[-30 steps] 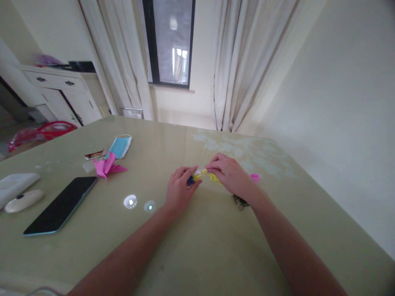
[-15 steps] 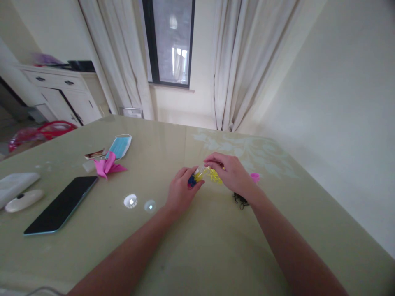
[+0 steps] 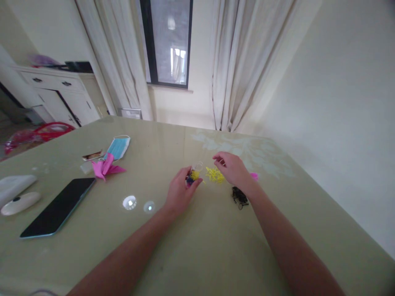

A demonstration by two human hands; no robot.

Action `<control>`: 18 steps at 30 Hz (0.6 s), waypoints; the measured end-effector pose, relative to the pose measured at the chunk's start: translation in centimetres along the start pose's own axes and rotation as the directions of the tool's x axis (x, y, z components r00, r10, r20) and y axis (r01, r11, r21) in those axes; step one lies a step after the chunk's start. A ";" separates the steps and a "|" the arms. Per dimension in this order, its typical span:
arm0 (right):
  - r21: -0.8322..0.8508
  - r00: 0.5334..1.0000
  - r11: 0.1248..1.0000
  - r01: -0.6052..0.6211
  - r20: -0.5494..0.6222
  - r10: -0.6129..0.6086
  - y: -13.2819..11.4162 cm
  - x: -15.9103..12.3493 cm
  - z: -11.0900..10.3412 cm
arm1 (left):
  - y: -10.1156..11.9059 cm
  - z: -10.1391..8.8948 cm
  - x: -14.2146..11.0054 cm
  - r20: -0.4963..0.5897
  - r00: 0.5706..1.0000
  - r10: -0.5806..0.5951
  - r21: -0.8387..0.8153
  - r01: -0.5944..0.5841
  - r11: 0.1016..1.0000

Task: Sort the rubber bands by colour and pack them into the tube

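My left hand [image 3: 179, 190] is closed around a small clear jar [image 3: 198, 166], which stands tilted with its mouth facing away from me. Yellow bits lie inside over something dark blue. To the right of the jar is a loose pile of small yellow rubber bands [image 3: 215, 175]. Just above and right of that pile, my right hand [image 3: 231, 167] hovers with its fingers loosely bent and thumb apart, nothing visible between them. Beneath my right wrist lies a tangle of black rubber bands [image 3: 240, 197]. A pink cap [image 3: 254, 176] shows partly behind the wrist.
On the left of the glossy table [image 3: 197, 255] are a dark-screened phone [image 3: 58, 208], a white oval case [image 3: 21, 203], a pink folded paper shape [image 3: 106, 166] and a blue face mask [image 3: 117, 148]. Beyond the far edge hang curtains [image 3: 236, 65].
My right hand has drawn back to the right from the jar's mouth, and its fingers have parted. The jar has tipped more upright, with yellow bits now gathered lower inside.
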State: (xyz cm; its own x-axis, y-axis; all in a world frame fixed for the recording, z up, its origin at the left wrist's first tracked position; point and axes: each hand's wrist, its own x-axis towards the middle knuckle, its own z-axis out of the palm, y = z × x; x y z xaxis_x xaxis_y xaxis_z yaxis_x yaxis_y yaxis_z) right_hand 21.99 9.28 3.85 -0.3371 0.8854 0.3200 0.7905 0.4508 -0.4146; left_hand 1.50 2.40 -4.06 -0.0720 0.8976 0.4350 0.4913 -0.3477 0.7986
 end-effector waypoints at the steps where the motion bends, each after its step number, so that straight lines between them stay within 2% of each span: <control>1: -0.096 0.998 0.995 -0.016 0.066 0.022 0.8 0.0 0.6 | -0.1 0.0 0.0 -0.004 1.000 0.000 -0.008 0.000 1.000; 3: -0.200 0.983 0.980 -0.008 0.176 0.044 1.9 -0.1 1.9 | -0.2 0.0 0.0 -0.011 1.000 0.005 -0.012 -0.005 1.000; 5: -0.223 0.972 0.975 0.014 0.230 0.039 2.3 -0.4 2.9 | -0.1 -0.1 0.0 -0.011 1.000 0.019 0.007 -0.019 1.000; 8: -0.210 0.971 0.977 0.028 0.237 0.023 2.3 -0.5 3.6 | 0.1 -0.1 -0.2 -0.001 0.999 0.043 0.055 -0.043 0.998; 11: -0.194 0.976 0.981 0.024 0.216 0.019 1.9 -0.2 3.2 | 0.5 -0.1 -0.3 0.012 0.999 0.053 0.084 -0.054 0.995; 14: -0.079 0.986 0.997 0.016 0.164 -0.003 1.7 0.3 1.9 | 0.7 -0.3 -0.3 0.007 0.997 0.079 0.128 -0.079 0.989; 18: 0.203 0.998 0.979 0.000 0.056 -0.012 0.9 0.5 -0.3 | 0.6 -0.5 -0.1 -0.006 0.995 0.098 0.208 -0.094 0.974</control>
State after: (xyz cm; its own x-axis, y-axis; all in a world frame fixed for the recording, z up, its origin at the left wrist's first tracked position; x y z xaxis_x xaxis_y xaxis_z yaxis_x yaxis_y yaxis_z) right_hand 22.67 10.12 3.87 -0.3741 0.8851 0.2770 0.6700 0.4644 -0.5791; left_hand 1.37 1.92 -3.40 -0.0286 0.8578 0.5132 0.6653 -0.3668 0.6502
